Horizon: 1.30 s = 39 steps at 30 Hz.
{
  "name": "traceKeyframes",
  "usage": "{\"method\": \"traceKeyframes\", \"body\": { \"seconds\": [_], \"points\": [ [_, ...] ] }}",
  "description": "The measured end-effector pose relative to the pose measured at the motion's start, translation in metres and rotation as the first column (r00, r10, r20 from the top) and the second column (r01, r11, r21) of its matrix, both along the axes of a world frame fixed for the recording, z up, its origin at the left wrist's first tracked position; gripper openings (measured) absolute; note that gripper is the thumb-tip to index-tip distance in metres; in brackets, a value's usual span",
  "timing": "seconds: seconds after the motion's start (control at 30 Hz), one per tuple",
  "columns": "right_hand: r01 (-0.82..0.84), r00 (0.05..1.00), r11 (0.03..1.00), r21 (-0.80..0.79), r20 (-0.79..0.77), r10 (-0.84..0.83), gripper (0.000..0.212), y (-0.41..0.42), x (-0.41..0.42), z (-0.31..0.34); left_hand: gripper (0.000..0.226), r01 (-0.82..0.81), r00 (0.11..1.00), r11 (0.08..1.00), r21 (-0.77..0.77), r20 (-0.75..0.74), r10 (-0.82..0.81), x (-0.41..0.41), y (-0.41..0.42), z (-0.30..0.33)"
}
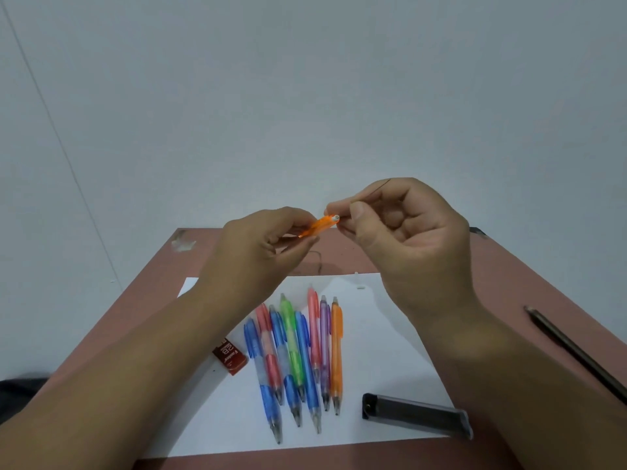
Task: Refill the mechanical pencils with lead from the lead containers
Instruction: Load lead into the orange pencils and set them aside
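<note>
Now our left hand (268, 244) grips the orange mechanical pencil (320, 226) — open end toward our right hand (403, 228), which pinches a thin lead (378, 188) just beside it — axes nearly aligned.

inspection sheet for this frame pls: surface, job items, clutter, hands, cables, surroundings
Surface: reddish table, chipped at far left corner; white paper on it.
Job's things: orange pencil held in the air; thin lead at its top end; eight pencils side by side on the paper; dark lead case on the paper; red lead box at the paper's left edge.
Clutter: dark wooden pencil near the right edge.
Hands: left hand holds the orange pencil; right hand pinches the lead.
Cables: nothing seen.
Surroundings: plain pale wall.
</note>
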State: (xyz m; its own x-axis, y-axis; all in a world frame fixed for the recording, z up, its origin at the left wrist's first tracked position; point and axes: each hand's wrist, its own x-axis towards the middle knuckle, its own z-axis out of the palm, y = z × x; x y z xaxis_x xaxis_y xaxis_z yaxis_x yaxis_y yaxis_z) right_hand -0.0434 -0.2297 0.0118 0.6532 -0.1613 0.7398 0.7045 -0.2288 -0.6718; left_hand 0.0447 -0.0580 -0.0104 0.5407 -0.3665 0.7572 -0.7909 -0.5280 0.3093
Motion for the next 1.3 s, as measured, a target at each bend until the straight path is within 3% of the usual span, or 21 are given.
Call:
{"method": "traceKeyframes", "body": {
  "seconds": [0.33, 0.77, 1.03, 1.3],
  "points": [
    [0.046, 0.999, 0.998, -0.044, 0.023, -0.045, 0.012, -0.003, 0.003, -0.003, 0.018, -0.005, 1.0, 0.999, 0.037, 0.008, 0.005, -0.002, 0.001, 0.001],
    [0.034, 0.999, 0.999, 0.013, -0.041, -0.034, 0.008, -0.009, 0.008, -0.007, 0.021, -0.013, 0.999, 0.997, 0.074, -0.048, 0.017, -0.002, 0.001, 0.002],
    [0.105, 0.992, 0.993, -0.052, -0.064, -0.108, 0.008, -0.01, 0.009, -0.007, 0.022, -0.006, 0.997, 0.997, 0.075, -0.08, 0.012, -0.002, 0.0, 0.001],
    [0.145, 0.971, 0.986, -0.076, -0.183, -0.157, 0.024, -0.015, 0.013, -0.008, 0.019, 0.025, 0.989, 1.0, 0.018, -0.149, -0.022, 0.0, 0.0, -0.002]
  ]
}}
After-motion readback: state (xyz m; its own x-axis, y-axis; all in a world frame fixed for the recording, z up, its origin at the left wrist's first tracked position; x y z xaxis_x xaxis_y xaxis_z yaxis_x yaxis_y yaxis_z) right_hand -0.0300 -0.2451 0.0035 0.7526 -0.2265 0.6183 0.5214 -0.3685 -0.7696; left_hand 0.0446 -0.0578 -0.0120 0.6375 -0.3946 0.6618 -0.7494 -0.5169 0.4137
